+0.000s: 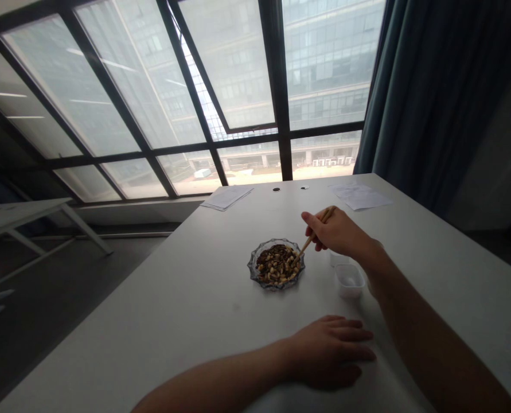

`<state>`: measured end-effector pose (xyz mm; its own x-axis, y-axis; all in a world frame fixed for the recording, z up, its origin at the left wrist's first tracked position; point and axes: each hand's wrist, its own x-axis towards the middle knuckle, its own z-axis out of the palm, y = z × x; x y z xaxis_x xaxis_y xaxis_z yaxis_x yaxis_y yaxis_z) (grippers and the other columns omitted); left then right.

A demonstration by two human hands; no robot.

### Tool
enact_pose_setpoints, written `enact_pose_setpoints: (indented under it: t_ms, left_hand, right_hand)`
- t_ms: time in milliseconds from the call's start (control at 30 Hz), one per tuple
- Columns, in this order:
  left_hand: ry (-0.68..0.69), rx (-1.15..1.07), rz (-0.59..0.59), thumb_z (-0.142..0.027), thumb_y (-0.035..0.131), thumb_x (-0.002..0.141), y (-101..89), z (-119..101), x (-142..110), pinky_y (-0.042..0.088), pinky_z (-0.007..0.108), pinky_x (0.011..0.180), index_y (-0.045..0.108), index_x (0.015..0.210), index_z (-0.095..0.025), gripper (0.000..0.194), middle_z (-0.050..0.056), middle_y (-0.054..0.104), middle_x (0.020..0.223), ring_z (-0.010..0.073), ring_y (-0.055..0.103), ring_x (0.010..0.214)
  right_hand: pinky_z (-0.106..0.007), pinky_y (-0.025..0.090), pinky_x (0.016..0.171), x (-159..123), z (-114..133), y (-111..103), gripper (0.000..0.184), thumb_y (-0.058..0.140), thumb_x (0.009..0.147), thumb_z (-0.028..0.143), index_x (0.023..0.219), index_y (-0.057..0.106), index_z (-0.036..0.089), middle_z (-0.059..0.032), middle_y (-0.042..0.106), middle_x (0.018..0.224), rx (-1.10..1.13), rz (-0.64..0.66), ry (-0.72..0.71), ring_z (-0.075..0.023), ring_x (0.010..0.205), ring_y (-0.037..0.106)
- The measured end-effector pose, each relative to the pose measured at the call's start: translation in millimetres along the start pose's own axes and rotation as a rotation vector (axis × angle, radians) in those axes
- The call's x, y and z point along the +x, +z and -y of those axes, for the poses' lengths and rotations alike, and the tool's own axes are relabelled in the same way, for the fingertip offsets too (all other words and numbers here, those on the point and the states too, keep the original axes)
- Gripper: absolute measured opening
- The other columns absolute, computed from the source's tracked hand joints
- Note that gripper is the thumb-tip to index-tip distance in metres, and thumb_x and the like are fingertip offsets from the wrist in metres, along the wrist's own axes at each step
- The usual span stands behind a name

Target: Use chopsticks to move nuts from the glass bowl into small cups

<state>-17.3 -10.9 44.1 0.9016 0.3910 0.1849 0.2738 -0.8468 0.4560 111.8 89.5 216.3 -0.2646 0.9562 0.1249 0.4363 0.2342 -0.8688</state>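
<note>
My right hand [335, 232] grips a pair of wooden chopsticks [312, 236], and their tips reach down into a cut-glass dish [252, 268]. The dish holds a heap of mixed pale and dark seeds or nuts [276, 264]. Just right of the dish, below my right hand, stand two small translucent plastic cups [348, 281] [338, 259]; my wrist partly hides the farther one. My left hand [328, 353] lies flat on the white table [186, 304] near its front, holding nothing and touching only the tabletop.
Loose sheets of paper [227, 198] [361, 196] lie at the table's far end, near two small round holes. Beyond it is a large framed window [246, 166], with a dark curtain [427, 97] at right. A separate white table [18, 218] stands at left.
</note>
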Motion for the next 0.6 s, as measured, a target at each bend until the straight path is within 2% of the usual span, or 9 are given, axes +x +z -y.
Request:
enact_pose_setpoints:
  t_ms: [167, 333, 600]
  left_hand:
    - [0.036, 0.007, -0.024, -0.032, 0.053, 0.100, 0.1, 1.1, 0.0, 0.025, 0.036, 0.126, 0.059, 0.139, -0.023, 0.040, 0.004, 0.049, 0.157, 0.0236, 0.040, 0.149]
    - [0.033, 0.010, -0.028, -0.032, 0.053, 0.100, 2.3, 2.0, 0.3, 0.024, 0.036, 0.127, 0.059, 0.139, -0.024, 0.040, 0.004, 0.050, 0.156, 0.0237, 0.040, 0.149]
    - [0.036, 0.058, -0.019, -0.032, 0.052, 0.100, 4.7, 2.6, 0.4, 0.026, 0.036, 0.126, 0.059, 0.137, -0.022, 0.039, 0.005, 0.050, 0.156, 0.0242, 0.041, 0.149]
  right_hand:
    - [-0.023, 0.049, 0.047, 3.2, -0.8, 15.0, 0.050, 0.060, 0.098, 0.053, 0.067, 0.068, 0.014, -0.0094, 0.070, 0.059, -0.004, 0.046, -0.010, -0.0150, 0.046, 0.065]
    - [-0.023, 0.049, 0.047, 5.6, -2.9, 17.7, 0.051, 0.061, 0.097, 0.054, 0.067, 0.069, 0.014, -0.0097, 0.070, 0.058, -0.039, 0.063, -0.012, -0.0156, 0.046, 0.066]
    - [-0.023, 0.050, 0.046, 4.7, -1.9, 10.1, 0.048, 0.059, 0.099, 0.050, 0.070, 0.071, 0.014, -0.0095, 0.072, 0.062, -0.017, -0.052, -0.036, -0.0161, 0.048, 0.067]
